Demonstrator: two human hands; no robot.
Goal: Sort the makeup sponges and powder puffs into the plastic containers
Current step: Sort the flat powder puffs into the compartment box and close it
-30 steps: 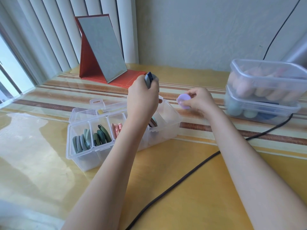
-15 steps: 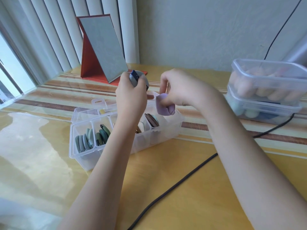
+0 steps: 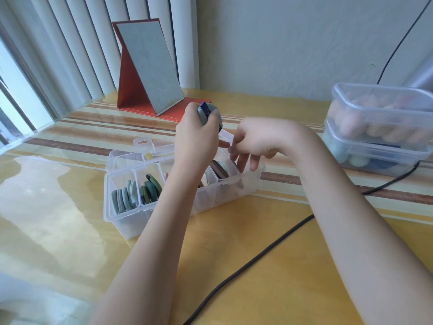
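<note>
Clear, glossy plastic divided organiser box [image 3: 131,216], frame ctr, on a yellow glossy-laminated tabletop [image 3: 269,266]; two stacked translucent plastic lidded tubs [image 3: 384,127] at right; matt black rubbery cable [image 3: 246,263], lower ctr.

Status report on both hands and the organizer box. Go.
Left hand grips puffs above divided organizer. Right hand open, fingers reaching into its right end compartment. Black cable nearby, not obstructing.

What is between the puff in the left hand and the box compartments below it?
The left hand holds a grey-blue puff above the divided box. The right hand reaches into the rightmost compartment; the other compartments are open on top, holding upright puffs.
</note>
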